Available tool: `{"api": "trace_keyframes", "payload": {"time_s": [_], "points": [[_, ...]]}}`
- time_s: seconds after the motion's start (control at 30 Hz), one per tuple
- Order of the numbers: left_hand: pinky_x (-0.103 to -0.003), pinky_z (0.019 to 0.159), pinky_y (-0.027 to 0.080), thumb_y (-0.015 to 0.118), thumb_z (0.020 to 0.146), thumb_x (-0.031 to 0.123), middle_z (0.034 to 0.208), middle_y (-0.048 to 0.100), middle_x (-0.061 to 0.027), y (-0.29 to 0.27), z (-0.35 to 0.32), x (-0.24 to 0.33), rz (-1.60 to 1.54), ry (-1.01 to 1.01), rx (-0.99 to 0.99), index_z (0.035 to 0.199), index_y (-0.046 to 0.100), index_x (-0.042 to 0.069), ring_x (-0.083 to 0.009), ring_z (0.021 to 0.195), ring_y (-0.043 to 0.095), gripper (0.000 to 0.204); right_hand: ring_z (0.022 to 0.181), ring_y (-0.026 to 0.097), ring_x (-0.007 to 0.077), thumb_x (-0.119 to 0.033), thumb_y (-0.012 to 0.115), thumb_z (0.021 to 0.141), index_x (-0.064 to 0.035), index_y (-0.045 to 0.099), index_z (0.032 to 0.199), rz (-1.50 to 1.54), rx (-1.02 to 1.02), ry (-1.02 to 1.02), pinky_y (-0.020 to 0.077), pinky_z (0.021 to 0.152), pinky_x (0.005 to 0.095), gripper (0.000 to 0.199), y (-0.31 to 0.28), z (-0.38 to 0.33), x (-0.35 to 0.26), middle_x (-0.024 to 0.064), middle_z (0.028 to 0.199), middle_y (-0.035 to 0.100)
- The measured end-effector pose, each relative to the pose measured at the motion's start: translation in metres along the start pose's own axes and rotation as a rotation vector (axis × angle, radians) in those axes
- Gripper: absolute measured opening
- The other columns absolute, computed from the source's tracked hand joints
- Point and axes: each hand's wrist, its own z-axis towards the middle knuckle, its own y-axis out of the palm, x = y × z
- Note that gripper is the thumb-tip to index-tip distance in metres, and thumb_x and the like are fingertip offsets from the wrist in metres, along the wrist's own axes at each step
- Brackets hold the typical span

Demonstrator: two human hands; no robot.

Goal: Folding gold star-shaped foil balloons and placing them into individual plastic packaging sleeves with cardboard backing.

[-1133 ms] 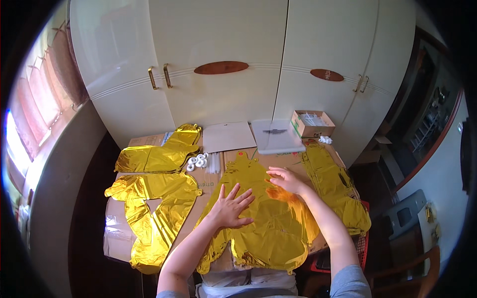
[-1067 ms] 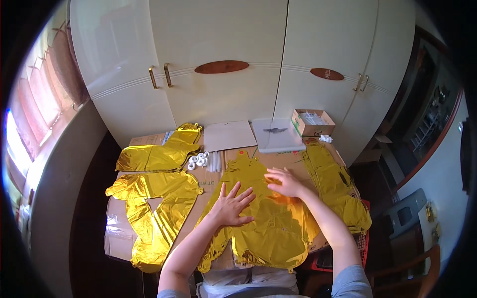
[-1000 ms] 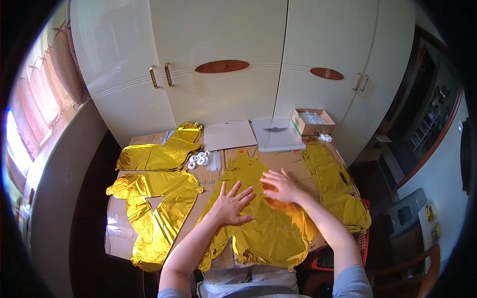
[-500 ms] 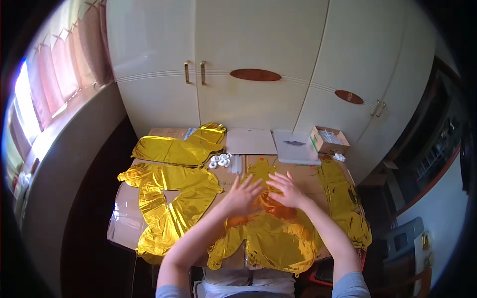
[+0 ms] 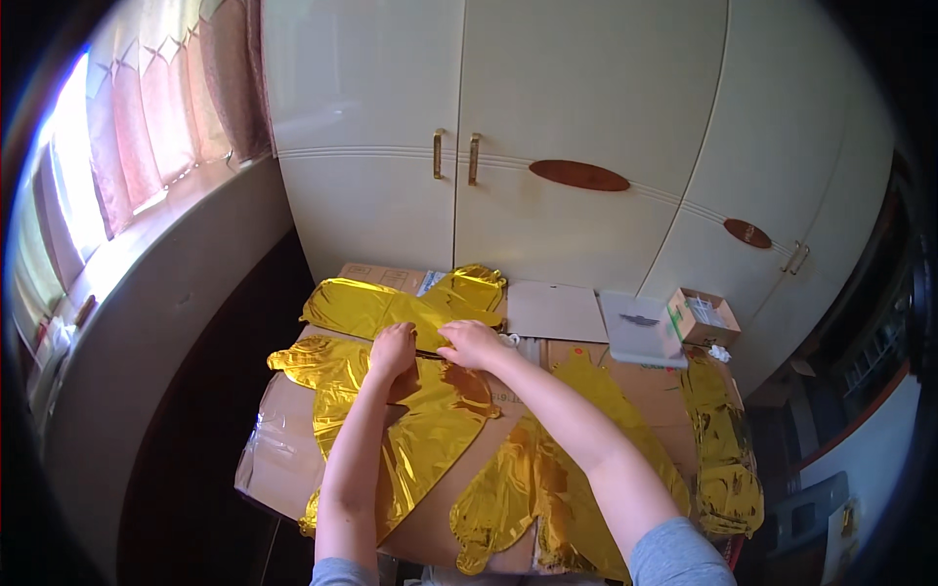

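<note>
Shiny gold foil balloons lie flat on a cardboard-covered table. My left hand point(image 5: 393, 350) is closed with bent fingers at the near edge of the far-left foil balloon point(image 5: 362, 305). Beside it, my right hand point(image 5: 473, 343) pinches the same edge a little further right. Just below both hands lies a second foil balloon point(image 5: 430, 439), partly hidden by my left forearm. Under my right forearm spreads another foil balloon point(image 5: 601, 410). White ribbon rolls point(image 5: 510, 340) peep out beside my right hand, mostly covered by it.
A long foil balloon point(image 5: 723, 439) lies along the table's right side. At the back are a grey-beige board point(image 5: 557, 311), a translucent plastic sheet point(image 5: 640, 327) and a small open box point(image 5: 703, 317) of white items. Behind stands a cream cabinet point(image 5: 576, 88); a curtained window is at left.
Both hands have moved left and away from the middle balloon to the far-left one, closing from spread fingers onto its edge. The view has turned left, shifting the scene rightward.
</note>
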Motion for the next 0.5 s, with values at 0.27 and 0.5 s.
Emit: {"api": "trace_keyframes", "payload": {"time_s": [0.27, 0.5], "points": [[-0.042, 0.096, 0.043, 0.05, 0.091, 0.015, 0.107, 0.066, -0.0123, 0.012, -0.018, 0.003, -0.07, 0.022, 0.108, 0.102, 0.064, 0.006, -0.0299, 0.109, 0.059, 0.02, 0.07, 0.068, 0.0283, -0.019, 0.059, 0.082, -0.0074, 0.064, 0.076, -0.288, -0.031, -0.216, 0.0561, 0.062, 0.041, 0.014, 0.036, 0.015, 0.012, 0.01, 0.077, 0.068], [-0.044, 0.103, 0.039, 0.052, 0.089, 0.022, 0.106, 0.069, -0.0128, -0.003, -0.019, 0.006, -0.155, -0.067, 0.043, 0.1, 0.068, 0.008, -0.0288, 0.116, 0.058, 0.024, 0.087, 0.068, 0.0304, -0.024, 0.065, 0.086, -0.0143, 0.072, 0.094, -0.027, -0.151, 0.116, 0.0533, 0.079, 0.0415, 0.015, 0.001, 0.03, -0.002, 0.0103, 0.087, 0.071]]}}
